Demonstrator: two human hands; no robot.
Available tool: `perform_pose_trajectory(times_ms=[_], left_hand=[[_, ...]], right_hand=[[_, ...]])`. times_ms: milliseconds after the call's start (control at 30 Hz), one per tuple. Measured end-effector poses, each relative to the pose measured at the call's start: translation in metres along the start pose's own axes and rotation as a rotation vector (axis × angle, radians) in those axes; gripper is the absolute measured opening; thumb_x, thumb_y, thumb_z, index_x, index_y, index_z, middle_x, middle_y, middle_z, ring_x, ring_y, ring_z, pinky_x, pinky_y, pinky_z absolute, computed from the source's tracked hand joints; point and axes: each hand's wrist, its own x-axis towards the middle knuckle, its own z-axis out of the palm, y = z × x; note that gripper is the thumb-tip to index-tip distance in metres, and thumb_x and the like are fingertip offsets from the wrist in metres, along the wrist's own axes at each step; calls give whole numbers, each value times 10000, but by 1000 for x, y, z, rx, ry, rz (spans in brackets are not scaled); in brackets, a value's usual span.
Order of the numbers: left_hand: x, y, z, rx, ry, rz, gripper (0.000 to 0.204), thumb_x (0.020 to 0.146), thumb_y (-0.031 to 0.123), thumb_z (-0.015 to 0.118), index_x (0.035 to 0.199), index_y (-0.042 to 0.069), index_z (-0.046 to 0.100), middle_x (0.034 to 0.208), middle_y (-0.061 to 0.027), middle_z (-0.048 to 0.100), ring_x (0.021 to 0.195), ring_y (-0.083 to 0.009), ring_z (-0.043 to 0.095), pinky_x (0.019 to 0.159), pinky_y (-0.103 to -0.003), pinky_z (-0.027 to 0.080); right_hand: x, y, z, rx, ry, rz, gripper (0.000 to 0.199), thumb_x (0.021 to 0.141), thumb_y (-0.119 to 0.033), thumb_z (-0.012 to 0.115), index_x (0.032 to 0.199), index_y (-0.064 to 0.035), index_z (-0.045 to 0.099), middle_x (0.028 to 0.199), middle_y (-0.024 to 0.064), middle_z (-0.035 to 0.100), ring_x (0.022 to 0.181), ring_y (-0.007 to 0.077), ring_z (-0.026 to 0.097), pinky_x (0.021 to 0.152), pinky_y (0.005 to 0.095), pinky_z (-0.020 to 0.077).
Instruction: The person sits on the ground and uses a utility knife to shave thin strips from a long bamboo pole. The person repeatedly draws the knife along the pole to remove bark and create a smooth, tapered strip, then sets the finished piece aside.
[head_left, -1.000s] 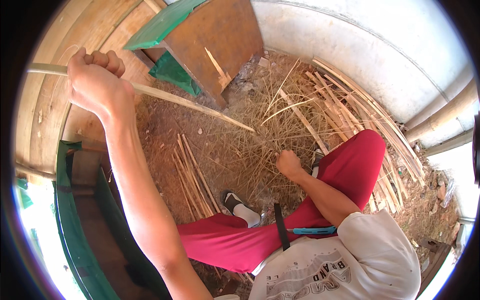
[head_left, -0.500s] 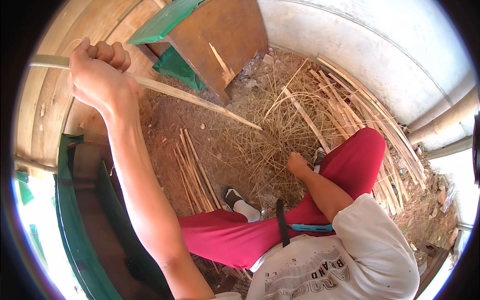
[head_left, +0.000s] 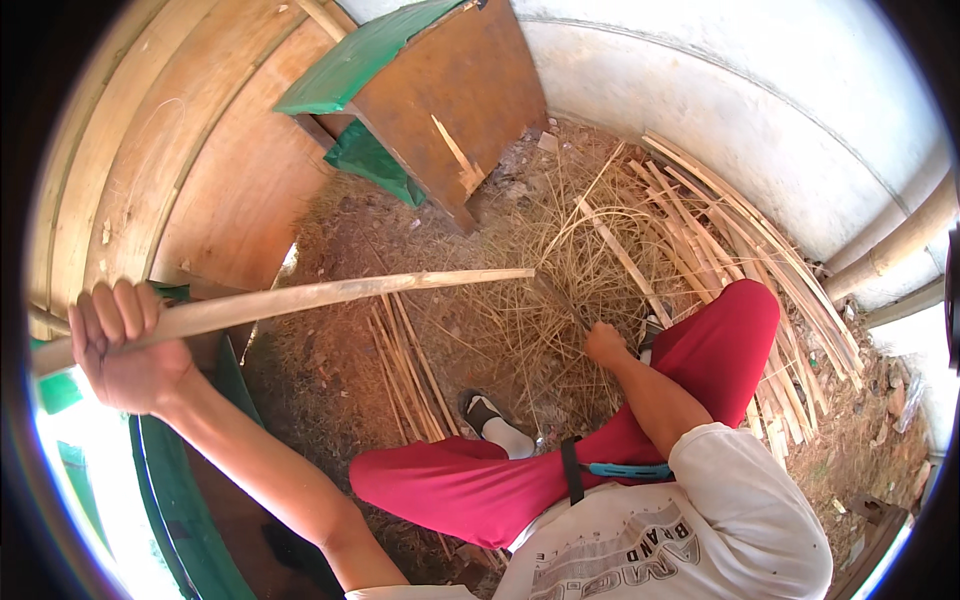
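Note:
A long pale bamboo strip point(head_left: 330, 292) runs across the view from the left edge to above the shavings. My left hand point(head_left: 125, 345) is wrapped around it near its left end. Lower right of the strip's far tip, my right hand point(head_left: 604, 345) is closed in a fist on a knife point(head_left: 566, 302); its handle is hidden in my fingers. The thin dark blade points up and left, its end close to the strip's tip. Whether the two touch, I cannot tell. Beneath them lies a heap of curly straw-coloured shavings point(head_left: 500, 325).
Split bamboo strips point(head_left: 790, 275) lie in a pile along the white wall point(head_left: 700, 100) at right. A smaller bundle of strips point(head_left: 410, 370) is on the dirt floor by my left foot. A brown wooden box with a green cover point(head_left: 450, 100) stands at the back, and wooden wall panels point(head_left: 230, 150) rise at left.
My left hand has come down and to the left with the bamboo strip, which now lies nearly level instead of slanting down to the right. My right hand has barely moved.

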Motion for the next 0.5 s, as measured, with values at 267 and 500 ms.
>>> perform_pose_trajectory(times_ms=[267,500], left_hand=[[-53,43,-123,81,464,248,429,1002,177,449,629,180,237,599,11,196,528,-130,197,499,-306,206],[-151,-7,-201,-265,441,309,456,1011,203,460,585,161,302,542,-18,282,474,-142,273,449,-281,249]], right_hand=[[-58,-74,-73,-179,101,-123,324,953,-217,562,1107,42,683,1083,242,694,1045,397,682,892,501,538],[-184,-68,-176,-321,367,-194,360,932,-329,638,939,23,713,933,237,708,933,404,701,822,467,559]])
